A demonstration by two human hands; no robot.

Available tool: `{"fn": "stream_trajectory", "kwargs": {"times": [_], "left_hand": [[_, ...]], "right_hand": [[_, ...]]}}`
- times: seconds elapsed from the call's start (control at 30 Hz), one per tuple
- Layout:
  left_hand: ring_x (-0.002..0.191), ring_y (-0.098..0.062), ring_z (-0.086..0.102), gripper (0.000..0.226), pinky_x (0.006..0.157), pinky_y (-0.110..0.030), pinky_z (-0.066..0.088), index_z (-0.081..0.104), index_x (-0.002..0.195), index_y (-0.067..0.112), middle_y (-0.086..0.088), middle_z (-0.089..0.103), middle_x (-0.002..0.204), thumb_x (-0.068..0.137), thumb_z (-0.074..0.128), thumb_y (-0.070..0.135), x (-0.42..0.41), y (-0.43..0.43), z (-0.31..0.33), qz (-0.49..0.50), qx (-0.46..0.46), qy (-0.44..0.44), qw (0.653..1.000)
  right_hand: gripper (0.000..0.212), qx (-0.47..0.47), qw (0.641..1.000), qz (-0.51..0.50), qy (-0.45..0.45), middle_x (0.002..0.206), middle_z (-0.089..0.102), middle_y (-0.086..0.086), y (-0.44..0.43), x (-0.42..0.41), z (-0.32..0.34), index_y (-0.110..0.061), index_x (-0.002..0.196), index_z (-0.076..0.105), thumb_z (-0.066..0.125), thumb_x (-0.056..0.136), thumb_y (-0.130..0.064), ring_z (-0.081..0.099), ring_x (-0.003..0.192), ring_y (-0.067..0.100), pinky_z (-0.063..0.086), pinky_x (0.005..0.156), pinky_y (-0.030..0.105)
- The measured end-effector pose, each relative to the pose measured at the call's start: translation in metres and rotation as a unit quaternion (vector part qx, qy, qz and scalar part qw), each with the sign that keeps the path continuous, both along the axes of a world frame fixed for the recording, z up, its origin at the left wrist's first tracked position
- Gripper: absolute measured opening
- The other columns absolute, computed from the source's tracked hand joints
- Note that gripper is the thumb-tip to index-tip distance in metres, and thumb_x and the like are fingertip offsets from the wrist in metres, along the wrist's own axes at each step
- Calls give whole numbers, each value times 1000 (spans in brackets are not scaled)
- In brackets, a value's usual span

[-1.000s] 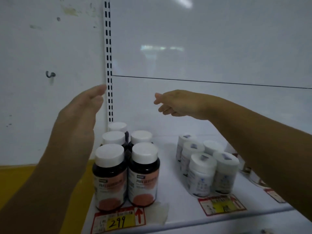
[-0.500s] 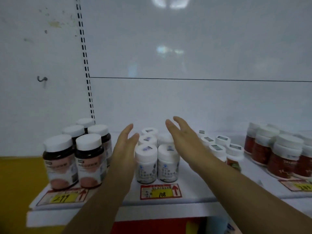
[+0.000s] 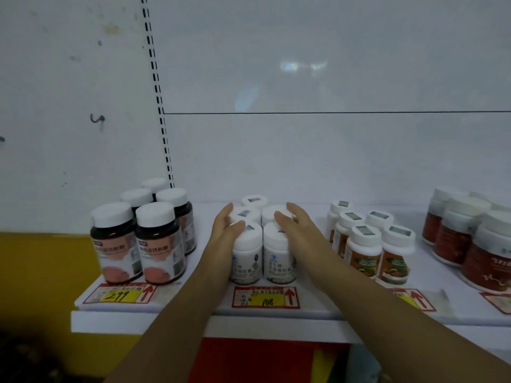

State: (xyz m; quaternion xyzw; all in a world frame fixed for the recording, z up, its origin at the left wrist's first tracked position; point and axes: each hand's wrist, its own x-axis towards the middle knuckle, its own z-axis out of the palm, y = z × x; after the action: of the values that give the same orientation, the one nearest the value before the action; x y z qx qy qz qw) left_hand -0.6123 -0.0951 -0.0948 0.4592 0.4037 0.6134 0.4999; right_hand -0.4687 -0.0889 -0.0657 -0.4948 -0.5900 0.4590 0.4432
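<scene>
A cluster of several small white bottles (image 3: 247, 258) with white caps stands at the middle of a white shelf (image 3: 276, 317). My left hand (image 3: 225, 233) lies flat against the cluster's left side, fingers straight, thumb on a front cap. My right hand (image 3: 297, 230) lies flat against the right side, fingers straight and reaching to the back bottles. Both hands bracket the cluster between them. A yellow and red price tag (image 3: 265, 298) sits on the shelf just in front.
Several dark bottles with pink labels (image 3: 138, 239) stand at the left above a tag reading 299 (image 3: 119, 294). White bottles with orange labels (image 3: 370, 244) and larger red ones (image 3: 470, 241) stand at the right. A white back panel and slotted upright (image 3: 160, 106) rise behind.
My hands came down from in front of the back panel to the white bottle cluster and closed in until they touch its two sides. The view shifted right along the shelf.
</scene>
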Motion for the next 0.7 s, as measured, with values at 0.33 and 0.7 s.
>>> {"fn": "stream_trajectory", "kwargs": {"times": [0.33, 0.7], "left_hand": [[119, -23, 58, 80, 105, -48, 39, 48, 133, 42, 6, 56, 137, 59, 62, 67, -14, 33, -13, -40, -103, -48, 993], [112, -23, 60, 41, 102, -47, 43, 48, 134, 30, -3, 63, 125, 96, 38, 39, -8, 27, -4, -57, -81, 2, 995]], "right_hand": [[41, 114, 938, -10, -327, 132, 57, 13, 54, -14, 74, 2, 123, 56, 45, 96, -27, 54, 117, 27, 39, 100, 34], [32, 56, 909, 73, -406, 126, 59, 2, 85, -36, 64, -18, 121, 61, 55, 92, -26, 55, 100, 18, 43, 86, 28]]}}
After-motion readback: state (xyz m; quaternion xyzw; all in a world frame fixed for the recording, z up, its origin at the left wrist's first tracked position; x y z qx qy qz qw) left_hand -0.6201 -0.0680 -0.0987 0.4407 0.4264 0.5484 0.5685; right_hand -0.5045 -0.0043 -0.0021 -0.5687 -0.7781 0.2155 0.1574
